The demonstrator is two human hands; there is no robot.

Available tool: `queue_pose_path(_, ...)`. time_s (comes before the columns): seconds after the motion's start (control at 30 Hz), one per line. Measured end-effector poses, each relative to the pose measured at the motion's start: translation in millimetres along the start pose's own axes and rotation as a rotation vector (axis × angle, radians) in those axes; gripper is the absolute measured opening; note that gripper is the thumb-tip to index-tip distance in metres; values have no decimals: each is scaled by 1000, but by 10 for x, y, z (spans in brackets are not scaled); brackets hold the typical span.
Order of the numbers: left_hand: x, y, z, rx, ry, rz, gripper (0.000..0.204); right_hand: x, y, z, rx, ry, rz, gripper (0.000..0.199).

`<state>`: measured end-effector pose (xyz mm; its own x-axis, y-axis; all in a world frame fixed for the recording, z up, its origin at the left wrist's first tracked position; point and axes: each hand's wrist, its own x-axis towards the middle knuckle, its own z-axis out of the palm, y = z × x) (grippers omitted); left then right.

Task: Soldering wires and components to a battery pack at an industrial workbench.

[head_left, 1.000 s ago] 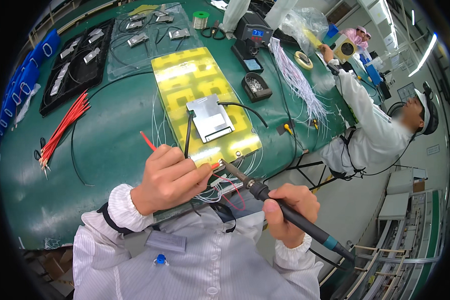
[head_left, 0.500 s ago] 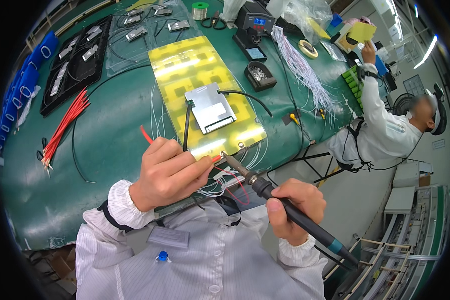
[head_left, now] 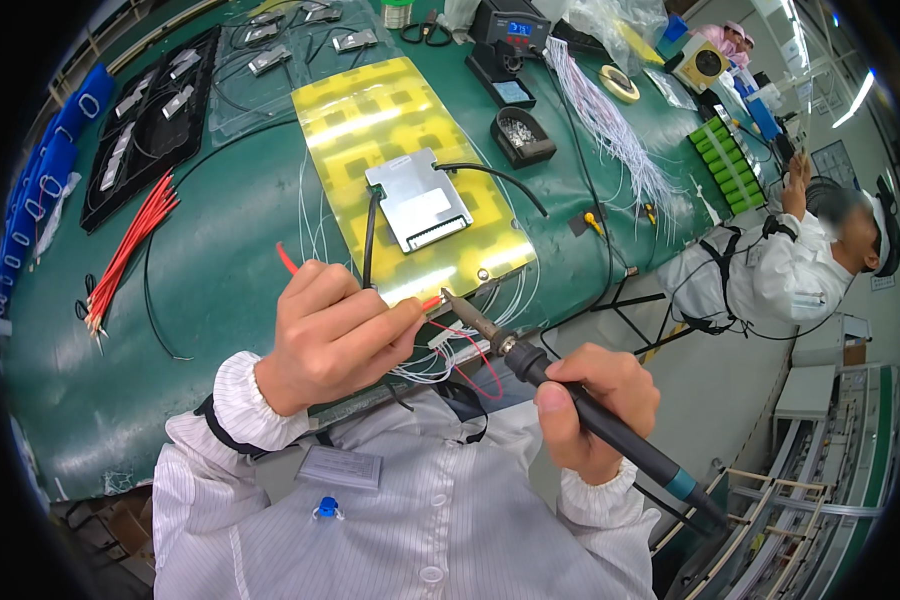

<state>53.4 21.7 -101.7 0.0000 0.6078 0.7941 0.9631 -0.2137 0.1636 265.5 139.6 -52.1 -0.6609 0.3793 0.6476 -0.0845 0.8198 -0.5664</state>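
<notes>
My left hand [head_left: 332,335] pinches a thin red wire [head_left: 286,259] between thumb and fingers, above the near edge of the green table [head_left: 220,290]. My right hand [head_left: 595,405] grips a black soldering iron [head_left: 570,400] like a pen. Its metal tip [head_left: 457,303] touches the red wire's end just right of my left thumb. A bundle of white and red wires [head_left: 450,355] hangs below the two hands. Farther out lies a yellow mat [head_left: 370,120] with a grey metal board [head_left: 417,200] on it, black cables running from the board.
A bunch of red wires [head_left: 130,245] lies at the left, beside black trays [head_left: 155,110] of small parts. A soldering station [head_left: 505,35], a black tip-cleaner holder [head_left: 523,135] and white wires [head_left: 610,130] sit at the back right. Another person in white [head_left: 770,270] works at the right.
My hands have kept the same grips on the wire and the iron. The iron's tip has closed onto the red wire's end. The person at the right has lowered their arm.
</notes>
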Motion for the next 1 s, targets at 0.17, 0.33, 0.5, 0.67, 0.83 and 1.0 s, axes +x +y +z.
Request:
queue_pose_path(0.17, 23, 13, -1, -1, -10, -2, 29, -59, 5, -16, 76, -8, 118, 21)
queue_pose_path(0.33, 26, 40, -38, 5, -64, -42, 28, -76, 18, -37, 78, -6, 169, 22)
queue_pose_path(0.5, 63, 12, -14, 14, -29, -1, 29, -71, 29, -36, 184, 30, 310, 21)
queue_pose_path(0.67, 58, 8, -49, -7, -27, -64, 28, -95, 106, 22, 244, 134, 249, 17)
queue_pose_path(0.83, 70, -8, -24, -8, -31, -38, 26, -81, 42, -47, 181, 36, 311, 21)
queue_pose_path(1.0, 72, -15, -9, -7, -48, -30, 26, -86, 73, -43, 182, 39, 294, 21)
